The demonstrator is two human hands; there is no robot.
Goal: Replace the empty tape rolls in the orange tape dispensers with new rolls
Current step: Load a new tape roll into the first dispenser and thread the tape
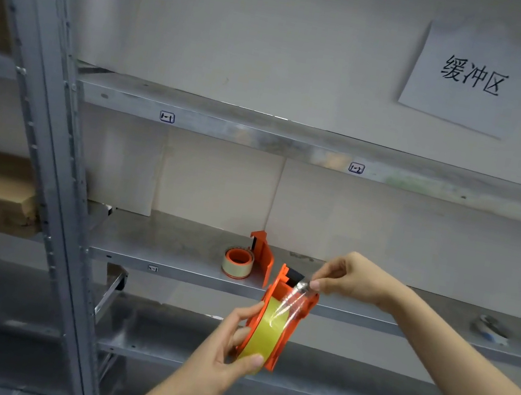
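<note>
Head view: the left hand (226, 344) clamps an orange dispenser (286, 317) with its yellow roll (263, 330) in front of the shelf (174, 244), steadying it. The right hand (353, 276) pinches the tape end (298, 289) toward the cutter, likely for threading; a second dispenser (261, 255) and roll (237, 263) wait on the shelf just behind.

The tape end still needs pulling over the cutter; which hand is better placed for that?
Right hand: it pinches the tape end beside the cutter. The left hand holds the dispenser.
</note>
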